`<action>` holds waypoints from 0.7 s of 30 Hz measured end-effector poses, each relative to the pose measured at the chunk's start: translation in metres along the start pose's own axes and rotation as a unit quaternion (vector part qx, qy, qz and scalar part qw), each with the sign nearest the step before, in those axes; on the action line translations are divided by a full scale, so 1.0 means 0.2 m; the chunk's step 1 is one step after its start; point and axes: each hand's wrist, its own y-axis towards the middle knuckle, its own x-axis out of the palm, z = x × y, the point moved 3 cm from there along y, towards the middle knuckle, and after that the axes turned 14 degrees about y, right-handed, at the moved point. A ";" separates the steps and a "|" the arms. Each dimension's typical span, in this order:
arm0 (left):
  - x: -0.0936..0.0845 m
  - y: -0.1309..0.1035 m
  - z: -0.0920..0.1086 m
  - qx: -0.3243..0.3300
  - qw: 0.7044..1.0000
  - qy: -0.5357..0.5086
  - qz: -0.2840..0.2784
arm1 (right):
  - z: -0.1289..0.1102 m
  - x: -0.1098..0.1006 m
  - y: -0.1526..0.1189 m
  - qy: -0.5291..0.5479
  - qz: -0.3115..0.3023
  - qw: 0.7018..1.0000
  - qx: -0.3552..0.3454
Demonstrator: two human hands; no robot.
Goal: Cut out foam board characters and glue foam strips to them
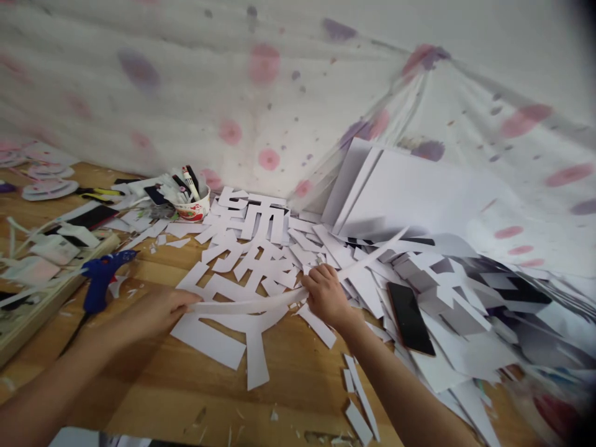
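A long white paper strip point(254, 307) stretches between my two hands above the table. My left hand point(174, 308) pinches its left end. Farther along, my right hand point(326, 292) is closed around the strip, and its free end rises up and to the right past the fist. Beneath and behind the strip lie large cut-out white paper characters point(257, 354), overlapping on the wooden table point(153, 379). The strip covers part of the nearest character.
At left are a blue glue gun point(99, 282) and a power strip point(51, 304) with chargers. A tub of pens point(193, 208) stands behind. On the right lie a black phone point(410, 318), heaped paper scraps point(447, 292) and leaning white boards point(400, 186). Floral plastic sheeting point(186, 93) hangs behind.
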 end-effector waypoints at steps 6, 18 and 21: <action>0.08 0.06 0.01 -0.033 0.998 -0.033 0.053 | -0.08 -0.17 -0.10 0.031 -0.008 0.999 -0.019; 0.12 0.08 0.09 0.032 0.998 -0.035 0.044 | 0.02 -0.12 -0.18 0.074 -0.098 0.992 -0.035; 0.07 0.06 0.10 0.054 0.998 -0.035 0.015 | -0.01 -0.12 -0.16 0.078 -0.118 0.988 -0.059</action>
